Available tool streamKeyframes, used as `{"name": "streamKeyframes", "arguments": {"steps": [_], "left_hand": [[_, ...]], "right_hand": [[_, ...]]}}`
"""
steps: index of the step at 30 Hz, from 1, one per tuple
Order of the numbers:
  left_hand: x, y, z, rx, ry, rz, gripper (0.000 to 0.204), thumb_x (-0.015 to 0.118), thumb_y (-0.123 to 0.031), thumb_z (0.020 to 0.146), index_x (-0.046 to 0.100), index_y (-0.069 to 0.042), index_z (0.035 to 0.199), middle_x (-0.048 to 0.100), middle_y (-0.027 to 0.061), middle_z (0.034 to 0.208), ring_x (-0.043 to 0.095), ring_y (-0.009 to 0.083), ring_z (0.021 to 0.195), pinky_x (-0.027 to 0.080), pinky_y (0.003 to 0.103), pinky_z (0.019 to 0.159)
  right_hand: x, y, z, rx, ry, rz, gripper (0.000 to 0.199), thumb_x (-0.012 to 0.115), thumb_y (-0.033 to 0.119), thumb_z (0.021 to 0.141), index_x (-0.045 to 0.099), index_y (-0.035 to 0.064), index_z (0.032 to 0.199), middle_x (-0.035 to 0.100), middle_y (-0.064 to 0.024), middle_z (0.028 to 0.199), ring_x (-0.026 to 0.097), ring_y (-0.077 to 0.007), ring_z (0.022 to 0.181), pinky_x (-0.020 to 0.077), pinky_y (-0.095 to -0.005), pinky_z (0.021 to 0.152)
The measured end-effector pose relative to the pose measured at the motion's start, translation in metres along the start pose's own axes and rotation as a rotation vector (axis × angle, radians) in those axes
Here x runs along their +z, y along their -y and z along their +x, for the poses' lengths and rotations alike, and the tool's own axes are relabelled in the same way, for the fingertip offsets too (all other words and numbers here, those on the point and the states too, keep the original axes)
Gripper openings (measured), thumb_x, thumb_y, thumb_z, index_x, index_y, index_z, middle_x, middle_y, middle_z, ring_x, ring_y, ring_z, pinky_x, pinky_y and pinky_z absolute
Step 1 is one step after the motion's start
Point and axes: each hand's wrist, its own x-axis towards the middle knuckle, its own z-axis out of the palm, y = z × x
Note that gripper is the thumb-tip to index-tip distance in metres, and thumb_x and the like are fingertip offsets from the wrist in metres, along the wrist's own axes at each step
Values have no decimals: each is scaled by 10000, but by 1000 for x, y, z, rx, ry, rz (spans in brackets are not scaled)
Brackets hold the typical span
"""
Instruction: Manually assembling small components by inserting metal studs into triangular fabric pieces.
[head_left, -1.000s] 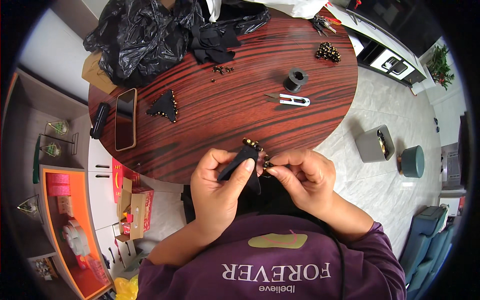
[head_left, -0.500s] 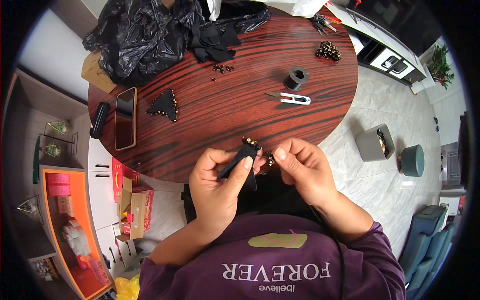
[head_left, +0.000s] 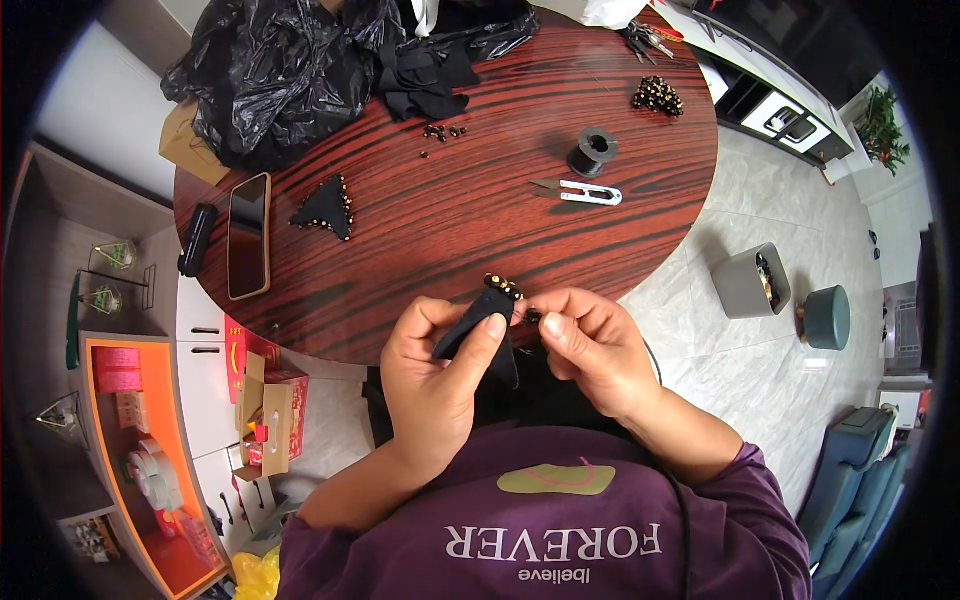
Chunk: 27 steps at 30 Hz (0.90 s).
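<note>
Cloth (head_left: 478,330) pinched in left hand (head_left: 432,385), long axis slanting up-right; right hand (head_left: 590,345) fingers closed on bead (head_left: 533,318) beside it.

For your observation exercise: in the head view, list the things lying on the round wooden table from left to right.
Black case → phone → black beaded triangle → loose beads → thread snips → bead pile.

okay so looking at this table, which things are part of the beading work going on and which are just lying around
In use or likely part of it: black fabric piece with gold beads, held in the left hand; right hand pinching at its beaded edge; finished beaded triangle; loose beads; bead pile; thread spool; thread snips.

Lying about: phone; black plastic bag; black case.
</note>
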Motion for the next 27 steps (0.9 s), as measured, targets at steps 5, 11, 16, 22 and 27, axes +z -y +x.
{"name": "streamKeyframes", "arguments": {"steps": [5,11,16,22,27], "left_hand": [[5,-4,1,-51,-2,-36,154,612,24,863,491,-29,941,653,196,1013,638,219,957,474,281,875],[11,-4,1,-43,-16,-96,183,642,33,845,494,-29,934,665,178,985,653,201,940,491,258,848],[10,-1,0,-23,-8,-83,218,672,49,821,503,-18,941,675,167,963,669,181,893,511,227,803],[8,0,-2,-7,-31,-68,245,688,62,802,501,-15,940,680,163,953,676,171,848,519,209,758],[8,1,-2,69,-26,59,246,692,54,802,501,-9,944,685,150,931,677,157,822,519,196,727]], "right_hand": [[-2,0,-2,-100,-5,-44,143,604,72,921,638,-1,1039,489,68,665,361,-2,547,277,-132,493],[-6,-2,-3,-209,-17,-121,124,619,26,902,637,-2,1021,456,78,651,351,-2,550,273,-132,500],[-6,-3,-5,-238,-10,-151,107,623,19,896,639,-1,1000,451,77,640,343,-4,544,271,-137,497],[-4,0,-9,-191,-25,-246,129,625,-16,870,630,-11,998,452,60,641,358,-21,558,303,-139,546],[2,6,-10,-220,-65,-382,107,627,-15,868,635,-9,975,453,57,651,355,-21,568,304,-141,551]]}}
